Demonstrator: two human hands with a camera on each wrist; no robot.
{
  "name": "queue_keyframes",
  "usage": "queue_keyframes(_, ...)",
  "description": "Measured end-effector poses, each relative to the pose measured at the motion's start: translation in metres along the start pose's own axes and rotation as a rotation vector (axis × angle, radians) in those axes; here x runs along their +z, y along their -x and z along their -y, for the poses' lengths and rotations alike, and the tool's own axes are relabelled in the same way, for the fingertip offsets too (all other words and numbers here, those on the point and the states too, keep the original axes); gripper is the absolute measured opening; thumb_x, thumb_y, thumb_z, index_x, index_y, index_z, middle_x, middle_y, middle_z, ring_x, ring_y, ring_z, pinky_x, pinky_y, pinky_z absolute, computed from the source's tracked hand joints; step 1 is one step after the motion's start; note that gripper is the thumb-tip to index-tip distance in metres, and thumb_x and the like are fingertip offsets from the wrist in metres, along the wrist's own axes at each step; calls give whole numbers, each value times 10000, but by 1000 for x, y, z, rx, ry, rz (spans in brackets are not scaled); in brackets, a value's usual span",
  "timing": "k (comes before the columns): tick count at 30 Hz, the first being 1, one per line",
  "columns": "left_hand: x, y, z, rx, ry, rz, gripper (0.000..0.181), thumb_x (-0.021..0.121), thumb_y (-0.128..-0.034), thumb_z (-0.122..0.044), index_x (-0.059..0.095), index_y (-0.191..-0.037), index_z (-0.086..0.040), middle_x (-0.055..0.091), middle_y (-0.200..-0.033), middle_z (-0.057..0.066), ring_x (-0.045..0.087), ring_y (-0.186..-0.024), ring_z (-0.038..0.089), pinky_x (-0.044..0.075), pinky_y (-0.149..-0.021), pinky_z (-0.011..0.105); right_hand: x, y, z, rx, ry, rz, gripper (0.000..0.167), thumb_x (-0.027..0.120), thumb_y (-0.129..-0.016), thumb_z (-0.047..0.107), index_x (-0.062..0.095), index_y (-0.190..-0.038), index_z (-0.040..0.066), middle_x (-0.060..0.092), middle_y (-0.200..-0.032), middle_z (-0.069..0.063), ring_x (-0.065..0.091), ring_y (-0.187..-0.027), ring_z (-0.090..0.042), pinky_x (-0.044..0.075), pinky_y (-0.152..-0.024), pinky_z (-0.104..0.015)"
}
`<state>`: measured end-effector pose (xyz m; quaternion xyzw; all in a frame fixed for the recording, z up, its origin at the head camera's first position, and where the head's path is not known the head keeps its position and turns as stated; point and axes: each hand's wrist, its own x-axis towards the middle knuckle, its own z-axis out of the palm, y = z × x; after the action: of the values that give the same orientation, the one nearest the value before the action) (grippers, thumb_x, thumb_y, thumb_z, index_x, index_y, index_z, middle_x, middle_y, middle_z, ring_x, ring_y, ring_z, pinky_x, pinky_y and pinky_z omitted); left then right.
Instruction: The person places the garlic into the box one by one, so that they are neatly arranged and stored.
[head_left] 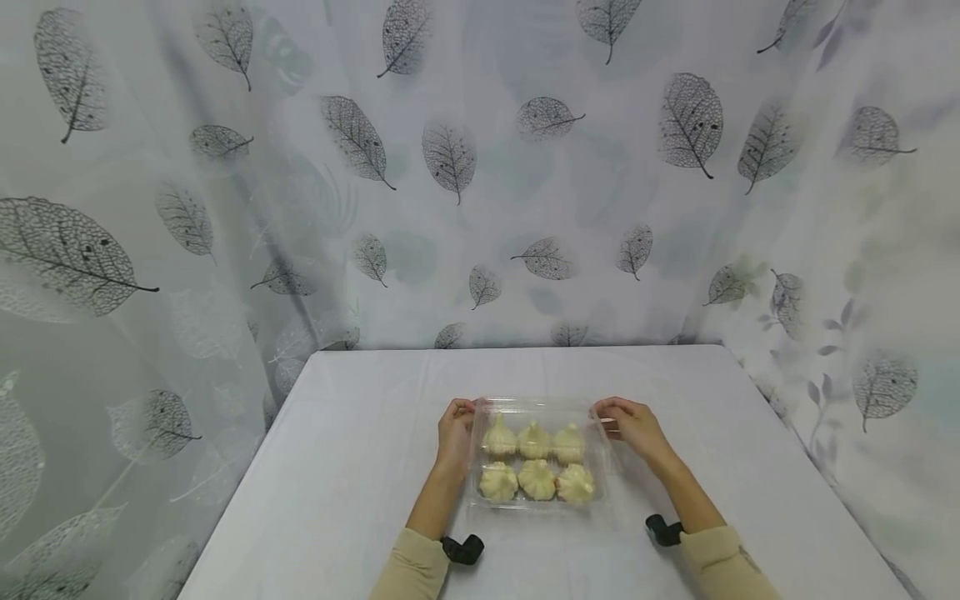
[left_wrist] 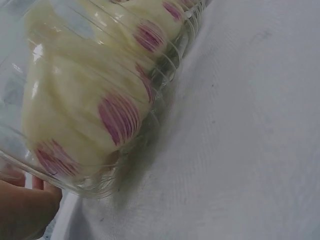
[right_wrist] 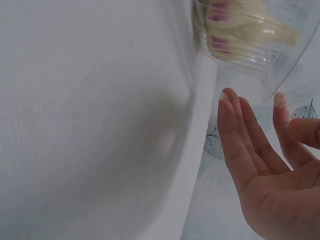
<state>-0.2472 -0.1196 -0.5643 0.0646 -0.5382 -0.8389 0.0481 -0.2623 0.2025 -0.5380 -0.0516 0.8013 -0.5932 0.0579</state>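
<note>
In the head view, a clear plastic box (head_left: 540, 503) holds several pale garlic bulbs (head_left: 536, 481) in two rows on the white table. The wrist views show purple-streaked patches on the bulbs (left_wrist: 75, 95). At the box's far left corner, my left hand (head_left: 453, 433) grips the rim, some fingers hidden behind the plastic. My right hand (head_left: 633, 427) is at the far right corner, its thumb and index finger close together at the lid edge. The other fingers (right_wrist: 235, 135) of this hand are fairly straight, apart from the box.
White cloth covers the table (head_left: 337, 467). A leaf-patterned curtain (head_left: 487, 208) hangs behind it and along both sides. A black wrist device (head_left: 462, 550) sits on the left wrist, and another black device (head_left: 663, 531) on the right one.
</note>
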Motion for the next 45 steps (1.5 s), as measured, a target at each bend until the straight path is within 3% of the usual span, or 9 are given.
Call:
queue_keyframes(4, -2, 0, -1, -7, -19, -9, 70, 468, -1030, 36, 534, -1049, 25, 555, -1345, 220, 515, -1384, 372, 402, -1212, 417, 1, 6, 6, -18, 71, 13, 370, 517, -1106, 282, 662, -1283, -9, 680, -1284, -224, 707, -1106, -368, 637, -876, -371)
queue_keyframes(10, -9, 2, -3, -56, -20, 9, 250, 440, -1080, -55, 558, -1253, 82, 564, -1323, 140, 540, -1331, 343, 453, -1172, 388, -1, 15, 9, -58, 164, 93, 393, 581, -1086, 265, 595, -1397, 26, 641, -1356, -255, 687, -1138, -389, 638, -866, -397)
queue_keyframes(12, -10, 5, -5, -60, -30, 29, 315, 449, -1088, -89, 542, -1324, 98, 552, -1373, 171, 537, -1328, 347, 443, -1179, 407, -1, 17, 9, -73, 166, 109, 395, 600, -1076, 236, 592, -1403, 15, 633, -1365, -262, 689, -1131, -387, 643, -856, -391)
queue_keyframes(19, -15, 17, -16, -12, -196, 79, 440, 542, -1040, -70, 497, -1454, 72, 501, -1506, 249, 465, -1417, 382, 384, -1218, 462, -4, 24, 9, -102, 137, 119, 398, 645, -1046, 160, 591, -1404, -8, 639, -1347, -277, 695, -1114, -402, 649, -846, -368)
queue_keyframes(28, -24, 40, -25, -7, -410, 67, 552, 646, -993, -117, 471, -1490, 47, 538, -1471, 263, 545, -1336, 375, 510, -1107, 457, -5, 39, 12, -31, 102, 110, 584, 694, -1003, 131, 450, -1506, -38, 623, -1325, -312, 716, -1077, -362, 657, -826, -389)
queue_keyframes(35, -32, 62, -34, 9, -539, 87, 575, 649, -1001, -115, 446, -1520, 26, 554, -1438, 272, 615, -1252, 386, 568, -1026, 461, -7, 58, 13, 86, 55, 162, 595, 724, -979, 141, 473, -1495, -14, 654, -1284, -233, 728, -1027, -286, 661, -811, -423)
queue_keyframes(40, -37, 73, -32, 13, -598, 103, 589, 642, -1015, -114, 419, -1546, 12, 564, -1432, 259, 595, -1284, 415, 565, -1022, 500, -8, 70, 12, 94, 25, 208, 599, 731, -980, 163, 477, -1486, -33, 663, -1254, -225, 730, -990, -275, 667, -776, -419)
queue_keyframes(45, -40, 83, -31, 4, -600, 128, 611, 659, -1016, -153, 413, -1552, 8, 573, -1431, 237, 591, -1292, 413, 558, -1032, 509, -10, 79, 12, 70, -23, 272, 620, 700, -1009, 177, 425, -1502, -79, 657, -1225, -253, 713, -966, -298, 667, -767, -439)
